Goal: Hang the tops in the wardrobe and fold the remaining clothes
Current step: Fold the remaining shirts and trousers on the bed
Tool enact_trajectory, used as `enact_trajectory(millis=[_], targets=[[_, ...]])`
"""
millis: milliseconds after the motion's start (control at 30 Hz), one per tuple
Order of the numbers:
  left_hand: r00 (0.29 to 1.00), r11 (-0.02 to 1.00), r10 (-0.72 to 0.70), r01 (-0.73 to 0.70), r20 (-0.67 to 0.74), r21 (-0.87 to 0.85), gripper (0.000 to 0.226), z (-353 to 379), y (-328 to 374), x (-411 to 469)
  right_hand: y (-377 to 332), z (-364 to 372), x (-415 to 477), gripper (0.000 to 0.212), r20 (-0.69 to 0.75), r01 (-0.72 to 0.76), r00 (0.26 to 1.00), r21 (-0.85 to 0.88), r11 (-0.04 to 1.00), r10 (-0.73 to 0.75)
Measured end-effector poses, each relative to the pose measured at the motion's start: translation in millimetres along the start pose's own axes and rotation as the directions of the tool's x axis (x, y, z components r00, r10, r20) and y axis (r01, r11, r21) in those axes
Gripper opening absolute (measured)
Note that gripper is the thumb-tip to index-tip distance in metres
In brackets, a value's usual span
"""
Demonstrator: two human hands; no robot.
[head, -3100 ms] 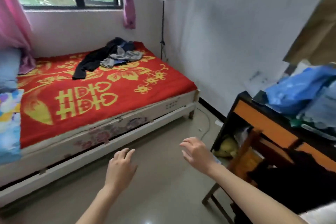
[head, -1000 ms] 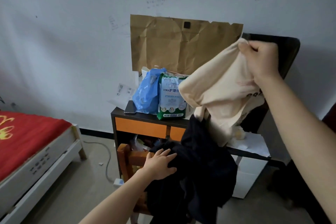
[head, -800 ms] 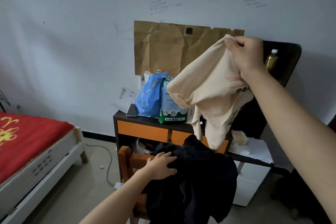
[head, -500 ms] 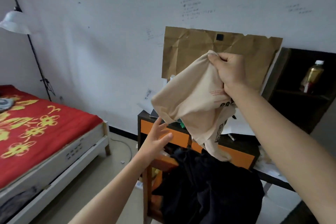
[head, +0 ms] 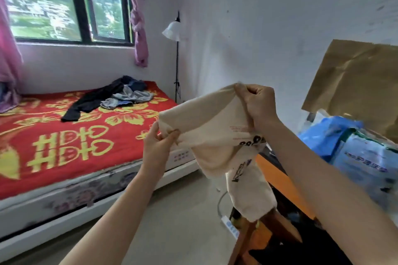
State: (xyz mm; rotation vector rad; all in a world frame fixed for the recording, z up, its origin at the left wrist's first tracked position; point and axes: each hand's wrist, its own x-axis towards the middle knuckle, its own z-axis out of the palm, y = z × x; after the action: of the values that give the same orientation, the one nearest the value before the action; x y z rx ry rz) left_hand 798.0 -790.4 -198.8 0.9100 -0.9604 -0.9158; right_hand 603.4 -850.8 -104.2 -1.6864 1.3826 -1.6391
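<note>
1. We hold a cream cotton top with dark print (head: pixel 213 135) in mid-air, between the red-and-yellow bed (head: pixel 120 135) and the orange-fronted desk (head: pixel 277 176).
2. Our right hand (head: pixel 259 105) clamps a bunched edge up high. Our left hand (head: pixel 160 143) pinches another edge lower left.
3. The key relation: the cloth's span slants from upper right to lower left, and the loose tail hangs under the right hand, near the wooden chair (head: pixel 247 236).
4. We judge spreading comes next. No wardrobe is in view.
5. The dark and grey clothes pile (head: pixel 116 98) lies far back on the bed.

Both bare: left hand (head: pixel 158 146), right hand (head: pixel 259 105). Forearms bare from wrist to the frame's lower edge, slender, smooth. Fingers (head: pixel 252 93) slim; nails too blurred to tell.
</note>
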Motion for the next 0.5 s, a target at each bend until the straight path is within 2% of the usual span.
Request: enact_trajectory(millis=[67,200,333,400,500], targets=[[0.997,1.000,0.010,-0.008,-0.073,0.026,0.031,-28,8,9,11,32,3,0.038,0.064,-0.009,0.998,-0.013,1.000,0.010],[0.961,0.989,0.042,0.000,-0.273,0.151,0.025,-92,16,37,29,110,5,0.051,0.229,0.027,0.974,-0.104,0.994,-0.002],[0.884,0.946,0.132,0.022,-0.448,0.323,0.001,-154,24,79,35,190,12,0.054,0.439,0.233,0.894,-0.275,0.933,-0.094],[0.869,0.895,0.211,0.013,-0.448,0.445,0.012,-187,27,102,37,228,20,0.051,0.510,0.325,0.855,-0.390,0.861,-0.092],[0.874,0.742,0.324,0.003,-0.363,0.670,0.044,-229,33,134,38,279,35,0.052,0.592,0.407,0.803,-0.471,0.783,-0.061]])
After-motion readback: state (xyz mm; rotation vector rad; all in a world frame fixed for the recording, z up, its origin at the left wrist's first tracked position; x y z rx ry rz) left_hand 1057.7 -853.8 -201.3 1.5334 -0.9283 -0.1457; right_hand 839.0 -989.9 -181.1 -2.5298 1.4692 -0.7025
